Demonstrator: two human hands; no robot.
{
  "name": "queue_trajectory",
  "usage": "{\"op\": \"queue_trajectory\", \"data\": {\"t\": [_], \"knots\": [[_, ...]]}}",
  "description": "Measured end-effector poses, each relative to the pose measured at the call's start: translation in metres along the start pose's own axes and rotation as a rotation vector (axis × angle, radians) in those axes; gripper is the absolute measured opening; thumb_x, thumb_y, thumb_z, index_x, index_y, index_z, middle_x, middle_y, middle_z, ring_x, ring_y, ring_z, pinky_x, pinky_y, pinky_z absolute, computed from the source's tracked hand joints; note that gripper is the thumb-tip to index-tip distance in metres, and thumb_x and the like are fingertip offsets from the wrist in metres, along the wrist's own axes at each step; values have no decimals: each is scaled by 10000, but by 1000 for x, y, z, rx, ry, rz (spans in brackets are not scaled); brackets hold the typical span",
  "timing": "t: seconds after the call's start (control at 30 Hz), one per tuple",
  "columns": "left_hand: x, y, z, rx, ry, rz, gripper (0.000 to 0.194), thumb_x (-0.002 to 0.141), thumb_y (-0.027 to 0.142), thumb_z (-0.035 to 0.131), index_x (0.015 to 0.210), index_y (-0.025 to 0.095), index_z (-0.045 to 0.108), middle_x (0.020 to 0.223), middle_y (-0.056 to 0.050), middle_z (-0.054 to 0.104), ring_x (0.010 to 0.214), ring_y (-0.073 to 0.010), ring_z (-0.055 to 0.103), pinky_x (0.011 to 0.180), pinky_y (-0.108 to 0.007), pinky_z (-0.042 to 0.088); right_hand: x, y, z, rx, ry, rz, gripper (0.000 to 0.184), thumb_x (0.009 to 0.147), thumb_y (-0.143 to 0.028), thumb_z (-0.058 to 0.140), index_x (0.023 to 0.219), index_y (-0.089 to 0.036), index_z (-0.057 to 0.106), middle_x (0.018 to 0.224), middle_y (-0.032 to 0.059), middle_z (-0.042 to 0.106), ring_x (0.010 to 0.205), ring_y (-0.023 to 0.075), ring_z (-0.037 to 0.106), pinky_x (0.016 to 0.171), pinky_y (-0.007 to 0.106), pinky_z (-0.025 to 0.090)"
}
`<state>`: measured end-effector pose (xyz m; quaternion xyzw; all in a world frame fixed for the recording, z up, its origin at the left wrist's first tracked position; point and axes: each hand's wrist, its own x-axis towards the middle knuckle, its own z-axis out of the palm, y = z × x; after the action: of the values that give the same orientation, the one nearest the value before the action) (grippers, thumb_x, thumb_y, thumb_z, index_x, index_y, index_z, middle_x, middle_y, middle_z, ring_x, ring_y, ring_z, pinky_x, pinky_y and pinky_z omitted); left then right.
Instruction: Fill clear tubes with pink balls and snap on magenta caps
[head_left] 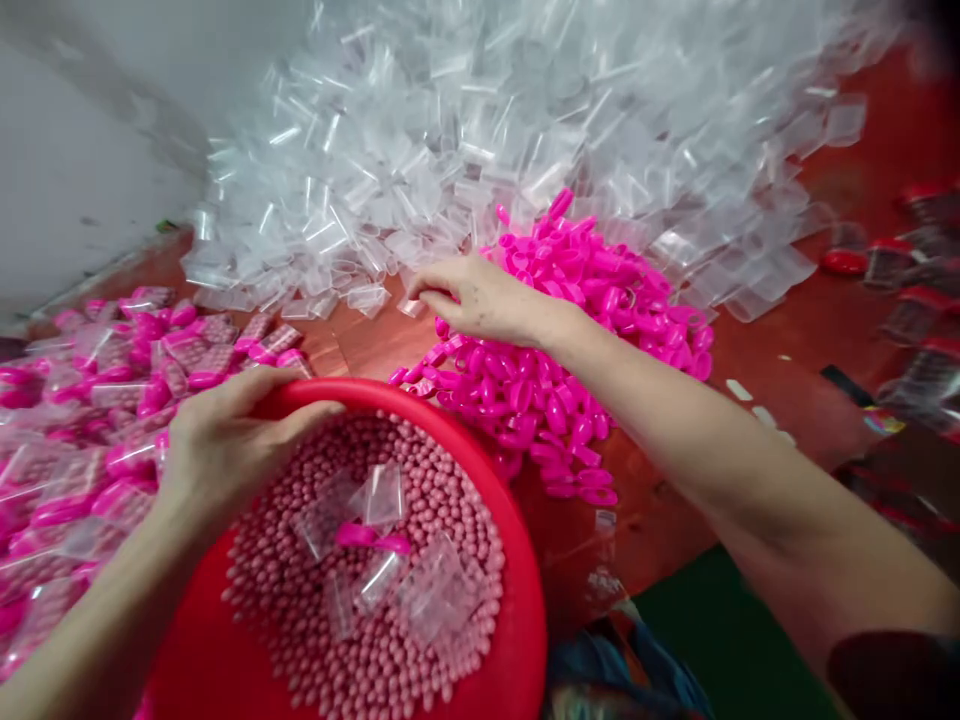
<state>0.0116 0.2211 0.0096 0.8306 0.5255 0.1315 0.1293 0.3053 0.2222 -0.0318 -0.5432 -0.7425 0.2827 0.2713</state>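
My left hand grips the far-left rim of a red basin, thumb inside and fingers over the outer side. Small pink beads fill much of the basin. Several clear plastic containers and two bright pink caps lie on the beads. My right hand is stretched over the near-left side of a heap of pink caps. Its fingers are bent with a gap to the thumb, and nothing shows between them. The fingertips point left, close to the edge of the clear container pile.
The large pile of clear containers spreads across the back, against a pale wall. Bead-filled containers with pink caps cover the floor at left. Red-capped containers lie at right. The floor is reddish, with a dark green patch near me.
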Motion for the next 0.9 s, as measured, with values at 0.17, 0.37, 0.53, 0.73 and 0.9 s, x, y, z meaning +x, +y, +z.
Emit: {"op": "queue_trajectory", "data": {"t": [0.17, 0.37, 0.53, 0.73, 0.9], "knots": [[-29, -2, -12, -96, 65, -102, 240, 703, 377, 808, 886, 232, 755, 713, 31, 708, 625, -150, 607, 607, -256, 481, 15, -4, 11, 10, -65, -30, 363, 962, -73, 432, 1151, -167, 727, 1144, 65, 741, 1111, 210, 648, 986, 343, 454], [-62, -12, -27, -9, 266, -260, 280, 645, 382, 847, 886, 257, 780, 750, 19, 736, 674, -192, 641, 656, -311, 538, 25, -20, 66, -148, -281, -124, 288, 930, -98, 530, 1120, -166, 736, 1146, 129, 733, 1035, 275, 677, 914, 410, 491], [-77, -10, -39, 35, 307, -309, 308, 645, 377, 855, 914, 249, 779, 786, 18, 743, 690, -187, 648, 683, -312, 563, 21, -42, 114, -266, -267, -178, 339, 971, -213, 537, 1268, -119, 672, 1312, 188, 647, 1237, 338, 573, 1043, 482, 432], [-59, 5, -32, -29, 197, -171, 314, 677, 433, 843, 877, 205, 762, 758, 16, 741, 666, -160, 638, 655, -277, 519, 13, -43, 118, -448, -266, -228, 319, 978, -133, 459, 1120, -110, 744, 1204, 202, 692, 1163, 343, 602, 1008, 496, 431], [-27, 13, -13, -132, -31, -90, 390, 725, 533, 819, 905, 189, 780, 819, -26, 761, 711, -182, 665, 682, -286, 502, -24, -28, 87, -634, -202, -158, 304, 986, -160, 470, 1068, -148, 762, 1055, 171, 728, 1060, 346, 643, 1082, 587, 372]]}}
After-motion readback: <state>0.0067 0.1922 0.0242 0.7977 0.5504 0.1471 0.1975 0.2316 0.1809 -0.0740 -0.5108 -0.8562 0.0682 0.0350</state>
